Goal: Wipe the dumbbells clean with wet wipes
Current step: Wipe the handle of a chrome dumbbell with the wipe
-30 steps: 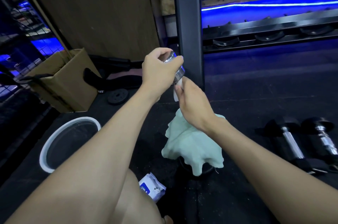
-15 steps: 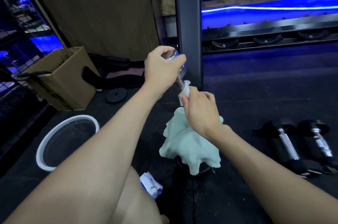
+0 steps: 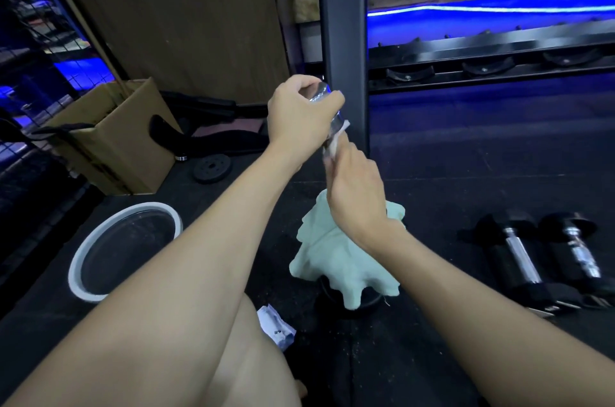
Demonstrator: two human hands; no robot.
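Observation:
A dumbbell stands on end on the floor, its chrome bar (image 3: 334,123) tilted toward me and its black bottom weight (image 3: 336,298) under a pale green cloth (image 3: 332,260). My left hand (image 3: 296,118) grips the chrome top end. My right hand (image 3: 354,188) is wrapped round the bar just below, holding a white wet wipe (image 3: 336,143) against it. Two more dumbbells (image 3: 545,257) with chrome handles lie on the floor at the right. The wet wipe pack (image 3: 276,326) lies near my knee.
A white-rimmed round basin (image 3: 81,260) sits on the floor at the left, a cardboard box (image 3: 109,147) behind it, and a small weight plate (image 3: 212,168) beside the box. A dark steel rack post (image 3: 342,40) rises right behind my hands. A rack shelf runs to the right.
My right hand with the wipe has slid up the bar toward my left hand. The left hand keeps its hold on the top end.

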